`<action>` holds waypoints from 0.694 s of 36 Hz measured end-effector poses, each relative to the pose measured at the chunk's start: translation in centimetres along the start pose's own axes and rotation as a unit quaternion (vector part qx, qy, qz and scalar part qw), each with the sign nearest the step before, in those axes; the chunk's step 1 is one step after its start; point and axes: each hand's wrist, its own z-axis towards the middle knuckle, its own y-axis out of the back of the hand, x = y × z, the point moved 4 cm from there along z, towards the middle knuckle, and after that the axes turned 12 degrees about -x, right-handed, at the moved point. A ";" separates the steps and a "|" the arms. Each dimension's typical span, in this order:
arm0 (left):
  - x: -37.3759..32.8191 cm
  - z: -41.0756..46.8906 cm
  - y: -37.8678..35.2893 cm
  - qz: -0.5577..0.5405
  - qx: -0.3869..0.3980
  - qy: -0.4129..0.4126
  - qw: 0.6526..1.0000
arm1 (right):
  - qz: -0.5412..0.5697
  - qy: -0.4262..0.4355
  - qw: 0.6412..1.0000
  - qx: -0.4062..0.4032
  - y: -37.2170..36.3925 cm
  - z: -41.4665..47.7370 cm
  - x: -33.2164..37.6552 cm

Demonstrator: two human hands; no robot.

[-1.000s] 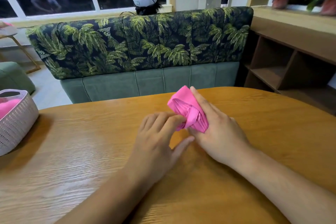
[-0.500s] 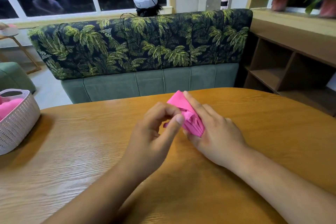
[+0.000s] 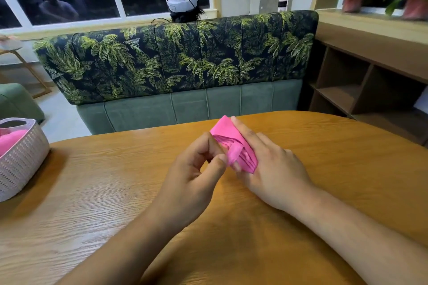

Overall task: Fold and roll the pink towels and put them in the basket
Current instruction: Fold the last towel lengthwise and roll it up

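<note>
Looking down through the head view and finding the pink towel (image 3: 234, 146) at mid-table, wound into a short, fat roll above the wooden table (image 3: 324, 169); cannot tell whether lifted clear or resting on the wood. Cradled by the right hand (image 3: 273, 169), with fingers laid straight along the roll's right flank and a thumb tip showing beneath its near end, so clasping it rather than merely lying against it. Pinched at a loose band across its middle by the left hand (image 3: 196, 176), with thumb and curled forefinger closing on that strip; seemingly tucking the tail in to lock the roll. Running with its long axis away from the body, far end leaning slightly left, near end against the right hand. Sitting directly between the two hands and touching both.

Noting the basket (image 3: 20, 159) well apart at the table's left edge, partly cut by the frame, with a pink bundle (image 3: 9, 141) inside. Lying leftward of the roll, therefore, on the left hand's side: judging the left hand nearer for the carry, though only the right has the whole roll in its grasp. Calling, most likely, for finishing the tuck first, then a sideways sweep to the left, squeezing the roll lest it spring open.
</note>
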 end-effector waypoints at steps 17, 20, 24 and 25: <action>1.9 2.9 3.9 -0.248 -0.106 0.181 0.946 | -0.098 0.074 0.992 -0.036 0.4 -0.3 0.0; 2.7 3.0 4.5 -0.222 -0.111 0.186 0.951 | -0.084 0.130 0.986 -0.053 0.2 -0.7 0.6; 2.8 2.9 4.6 -0.201 -0.111 0.199 0.953 | -0.051 0.199 0.978 -0.039 0.0 -1.1 0.9; 2.9 2.9 4.6 -0.193 -0.110 0.204 0.953 | -0.041 0.209 0.976 -0.038 0.0 -1.1 0.9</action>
